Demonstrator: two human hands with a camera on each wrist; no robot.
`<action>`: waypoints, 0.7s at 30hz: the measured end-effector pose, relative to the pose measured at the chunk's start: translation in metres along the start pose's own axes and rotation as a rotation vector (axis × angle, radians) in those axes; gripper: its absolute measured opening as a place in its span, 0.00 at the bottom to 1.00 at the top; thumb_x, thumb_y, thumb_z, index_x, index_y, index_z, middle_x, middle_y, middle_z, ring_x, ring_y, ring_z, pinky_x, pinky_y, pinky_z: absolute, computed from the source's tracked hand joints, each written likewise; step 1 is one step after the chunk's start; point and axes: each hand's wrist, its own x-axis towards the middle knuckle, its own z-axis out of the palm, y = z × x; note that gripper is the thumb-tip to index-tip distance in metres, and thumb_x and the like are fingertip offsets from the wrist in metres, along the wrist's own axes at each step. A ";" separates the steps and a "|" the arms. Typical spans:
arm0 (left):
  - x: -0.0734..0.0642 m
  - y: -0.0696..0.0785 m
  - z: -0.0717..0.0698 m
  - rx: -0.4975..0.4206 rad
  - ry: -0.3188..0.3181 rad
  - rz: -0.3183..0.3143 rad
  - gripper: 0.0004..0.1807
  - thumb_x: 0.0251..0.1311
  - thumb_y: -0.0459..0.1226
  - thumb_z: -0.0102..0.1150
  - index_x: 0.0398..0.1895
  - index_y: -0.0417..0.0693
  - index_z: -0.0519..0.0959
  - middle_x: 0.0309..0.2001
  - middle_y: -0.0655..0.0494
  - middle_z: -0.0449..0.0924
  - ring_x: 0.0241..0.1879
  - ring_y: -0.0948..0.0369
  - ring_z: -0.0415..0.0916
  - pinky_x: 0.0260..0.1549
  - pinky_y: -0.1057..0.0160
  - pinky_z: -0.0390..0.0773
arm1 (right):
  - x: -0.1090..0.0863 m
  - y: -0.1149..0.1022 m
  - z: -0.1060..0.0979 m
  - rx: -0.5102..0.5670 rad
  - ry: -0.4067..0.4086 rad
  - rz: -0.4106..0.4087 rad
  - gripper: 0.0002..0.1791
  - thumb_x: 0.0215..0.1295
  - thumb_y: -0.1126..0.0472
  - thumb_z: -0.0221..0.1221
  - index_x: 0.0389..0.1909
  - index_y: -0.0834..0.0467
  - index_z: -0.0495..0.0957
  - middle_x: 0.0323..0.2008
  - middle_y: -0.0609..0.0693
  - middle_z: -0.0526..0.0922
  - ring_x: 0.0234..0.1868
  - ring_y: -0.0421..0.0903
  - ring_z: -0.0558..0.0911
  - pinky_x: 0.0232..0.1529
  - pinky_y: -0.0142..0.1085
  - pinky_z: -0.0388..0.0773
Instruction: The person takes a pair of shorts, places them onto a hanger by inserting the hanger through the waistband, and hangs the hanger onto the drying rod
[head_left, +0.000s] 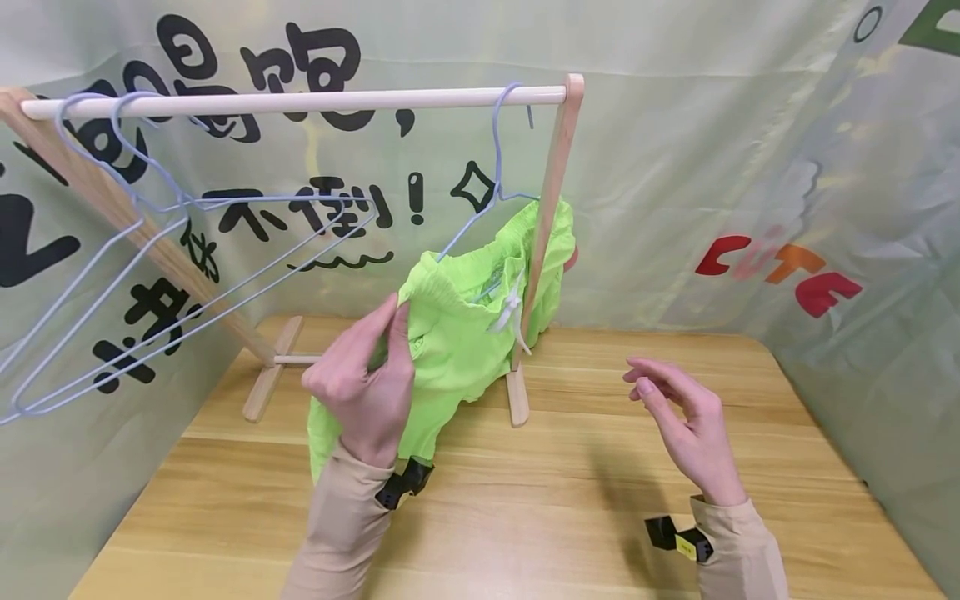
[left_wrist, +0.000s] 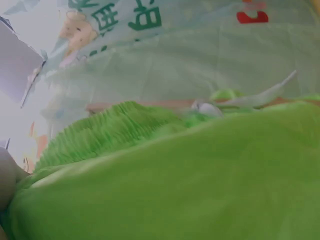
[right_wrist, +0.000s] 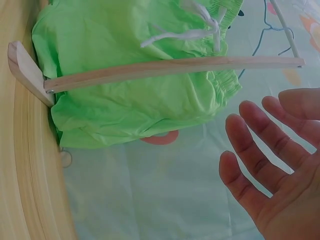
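Observation:
Bright green drawstring shorts (head_left: 457, 333) hang by their elastic waistband from a blue wire hanger (head_left: 497, 167) at the right end of the rack rail. My left hand (head_left: 367, 379) pinches the near corner of the waistband between thumb and fingers. In the left wrist view the green cloth (left_wrist: 175, 185) spreads across the frame, the hand only at its left edge. My right hand (head_left: 686, 425) is held in the air to the right of the rack, fingers loosely bent, holding nothing. A white drawstring (right_wrist: 190, 34) is tied at the waist.
The rack has a white rail (head_left: 300, 102) and wooden uprights (head_left: 553, 192); the right upright stands in front of part of the shorts. Two more blue hangers (head_left: 183, 204) hang at the left end. Below is a wooden table (head_left: 525, 517), with a printed curtain (head_left: 660, 183) behind.

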 end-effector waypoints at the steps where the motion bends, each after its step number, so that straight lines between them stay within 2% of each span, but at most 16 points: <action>1: -0.001 0.001 -0.001 -0.004 -0.015 -0.007 0.03 0.57 0.28 0.70 0.33 0.35 0.88 0.31 0.40 0.89 0.25 0.46 0.86 0.31 0.59 0.86 | 0.000 0.000 -0.001 -0.008 -0.007 0.011 0.18 0.67 0.79 0.54 0.54 0.66 0.80 0.43 0.28 0.82 0.36 0.35 0.82 0.41 0.20 0.77; 7: -0.004 0.010 -0.008 -0.018 -0.146 -0.056 0.05 0.59 0.28 0.67 0.37 0.35 0.88 0.32 0.41 0.89 0.23 0.49 0.84 0.28 0.60 0.83 | -0.002 0.001 0.000 -0.010 -0.008 0.003 0.17 0.68 0.78 0.54 0.55 0.66 0.80 0.43 0.30 0.82 0.36 0.36 0.82 0.41 0.20 0.77; 12: -0.007 0.016 -0.018 -0.078 -0.275 -0.095 0.08 0.60 0.27 0.65 0.42 0.35 0.87 0.31 0.42 0.89 0.27 0.50 0.83 0.31 0.64 0.80 | -0.002 0.001 0.000 -0.007 -0.007 -0.003 0.17 0.67 0.78 0.54 0.55 0.67 0.80 0.43 0.30 0.82 0.36 0.37 0.82 0.41 0.20 0.77; 14: -0.008 0.016 -0.022 -0.126 -0.326 -0.099 0.10 0.60 0.26 0.63 0.44 0.35 0.87 0.31 0.42 0.89 0.29 0.51 0.83 0.31 0.68 0.79 | -0.002 0.001 0.000 -0.007 -0.008 -0.002 0.17 0.67 0.78 0.54 0.55 0.67 0.80 0.43 0.30 0.82 0.36 0.37 0.82 0.41 0.20 0.77; 17: -0.007 0.012 -0.029 -0.249 -0.410 -0.107 0.13 0.60 0.24 0.61 0.48 0.34 0.85 0.32 0.41 0.89 0.31 0.55 0.83 0.33 0.73 0.80 | -0.002 0.002 0.000 -0.008 -0.010 0.008 0.17 0.68 0.78 0.54 0.55 0.66 0.80 0.43 0.31 0.83 0.36 0.37 0.82 0.41 0.20 0.77; 19: -0.004 0.006 -0.035 -0.345 -0.481 -0.124 0.16 0.59 0.23 0.60 0.51 0.33 0.84 0.34 0.40 0.89 0.33 0.61 0.83 0.33 0.73 0.82 | -0.001 0.002 0.000 -0.012 -0.010 0.007 0.18 0.68 0.78 0.54 0.55 0.66 0.80 0.43 0.32 0.83 0.36 0.37 0.82 0.41 0.20 0.77; 21: -0.001 -0.001 -0.043 -0.432 -0.582 -0.160 0.18 0.60 0.22 0.60 0.55 0.33 0.82 0.40 0.38 0.88 0.38 0.65 0.84 0.37 0.72 0.85 | -0.001 0.002 -0.001 -0.011 -0.011 0.005 0.18 0.68 0.78 0.54 0.55 0.66 0.80 0.42 0.36 0.84 0.36 0.37 0.82 0.41 0.20 0.77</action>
